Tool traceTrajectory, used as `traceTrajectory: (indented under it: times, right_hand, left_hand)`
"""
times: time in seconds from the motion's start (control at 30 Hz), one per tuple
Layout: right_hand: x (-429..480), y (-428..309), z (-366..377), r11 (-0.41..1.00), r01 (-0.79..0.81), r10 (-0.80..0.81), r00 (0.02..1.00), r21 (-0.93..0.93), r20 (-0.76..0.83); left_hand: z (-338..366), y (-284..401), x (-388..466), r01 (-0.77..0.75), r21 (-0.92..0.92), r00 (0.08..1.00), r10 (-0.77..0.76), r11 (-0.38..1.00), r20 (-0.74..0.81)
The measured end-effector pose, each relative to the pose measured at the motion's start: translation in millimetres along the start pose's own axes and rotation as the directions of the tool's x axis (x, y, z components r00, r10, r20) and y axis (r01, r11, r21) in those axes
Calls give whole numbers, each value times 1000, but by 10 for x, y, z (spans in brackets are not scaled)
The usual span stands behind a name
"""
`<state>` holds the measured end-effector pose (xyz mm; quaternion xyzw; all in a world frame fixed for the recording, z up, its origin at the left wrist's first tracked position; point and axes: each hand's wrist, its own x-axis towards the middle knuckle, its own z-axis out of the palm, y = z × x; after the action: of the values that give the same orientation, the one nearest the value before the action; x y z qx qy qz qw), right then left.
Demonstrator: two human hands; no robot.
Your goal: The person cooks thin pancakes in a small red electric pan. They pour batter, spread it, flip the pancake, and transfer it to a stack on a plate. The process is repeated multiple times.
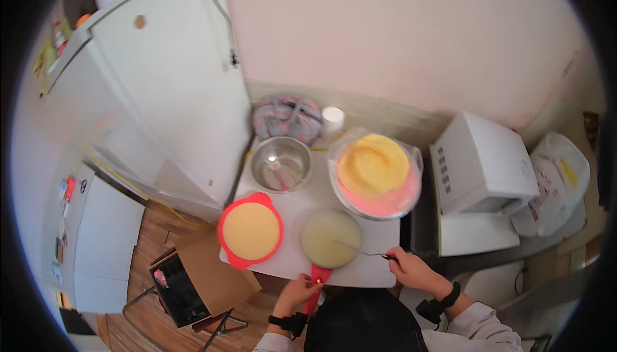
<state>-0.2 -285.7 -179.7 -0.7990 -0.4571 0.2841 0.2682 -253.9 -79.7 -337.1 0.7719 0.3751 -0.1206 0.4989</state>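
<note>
A round pan or crepe maker (331, 237) with a red handle lies at the table's front edge, its surface covered by a pale yellow-green layer. My left hand (301, 290) is at the red handle beside a small lit light; whether it grips the handle is unclear. In my right hand (413, 269) is a thin metal utensil (371, 253) with a dark handle, its tip over the pale layer. Left of the pan sits a red two-handled dish (250, 231) of yellow batter. Behind, stacked yellow crepes (373, 165) lie on a pink surface over a plastic-covered round bowl or tray (414, 195).
A steel bowl (281, 164) holding a pink-handled utensil stands at the back left of the white table (289, 207), before a grey patterned bag (288, 118) and a white cup (332, 118). A white appliance (487, 164) is right, an open cardboard box (212, 275) lower left, a white refrigerator (168, 87) behind.
</note>
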Motion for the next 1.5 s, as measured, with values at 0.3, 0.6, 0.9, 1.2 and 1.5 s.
traceTrajectory:
  times: [0.3,0.6,0.9,1.2,1.5]
  right_hand:
    - [-449,1217,606,613,-383,431,895,691,114]
    - [385,1408,964,984,-172,147,938,-53,-315]
    - [1000,1037,-563,977,209,-197,802,-45,-564]
    - [2340,934,-996,955,5,-148,876,-298,-459]
    - [2471,759,-769,999,2,-31,834,-53,-551]
  left_hand:
    - [-16,262,-592,-153,-671,984,48,725,-173]
    - [76,999,-814,-319,-394,914,170,862,-367]
    - [-7,1772,-705,-478,-225,780,294,849,-552]
    - [171,2448,-349,-450,-234,819,295,862,-492]
    - [309,2180,-341,-259,-619,870,-99,742,-482]
